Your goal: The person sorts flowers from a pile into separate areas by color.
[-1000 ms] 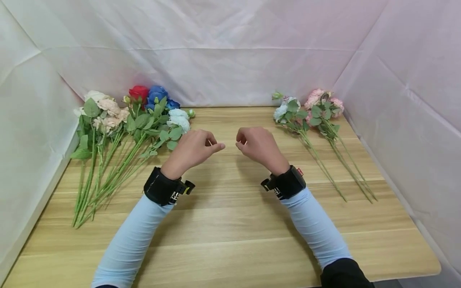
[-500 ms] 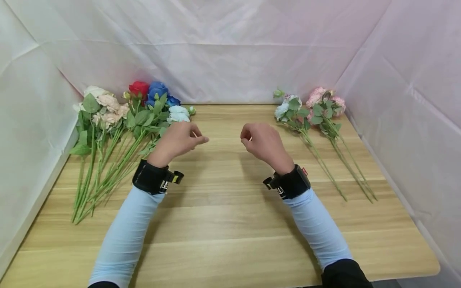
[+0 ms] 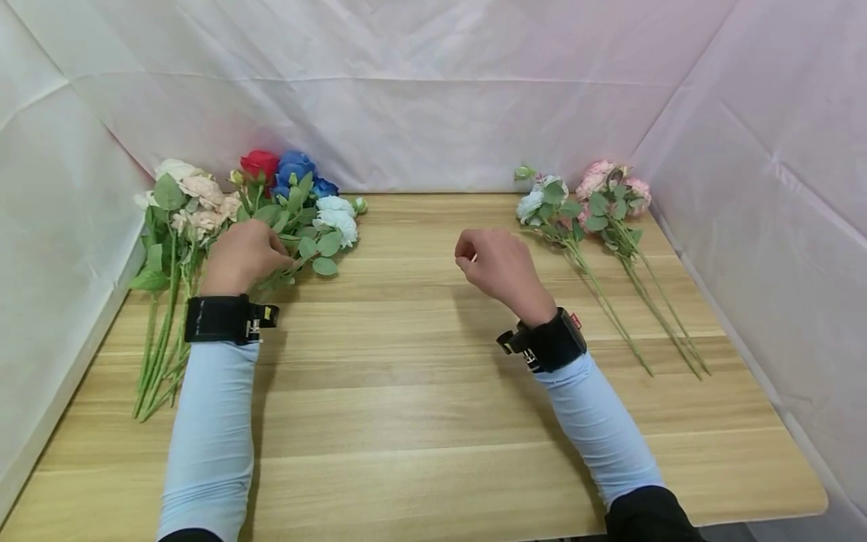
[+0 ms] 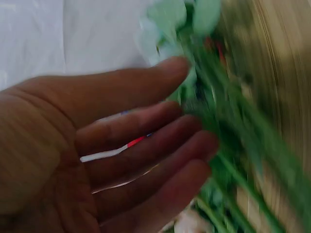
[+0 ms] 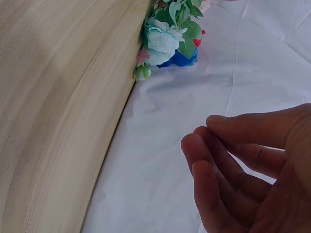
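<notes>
A pile of artificial flowers lies at the table's left: a red rose, blue roses, white blooms and cream blooms, with long green stems. My left hand is over the leafy part of this pile. In the blurred left wrist view its fingers are stretched out beside the green stems, and nothing is gripped. My right hand hovers over the middle of the table with loosely curled fingers, holding nothing.
Two more sprays lie at the right, a pale blue one and a pink one, stems pointing toward me. The wooden table is walled on three sides by white cloth.
My left hand has swung left from the table's middle to the flower pile and its fingers have opened out. The right hand has barely moved.
</notes>
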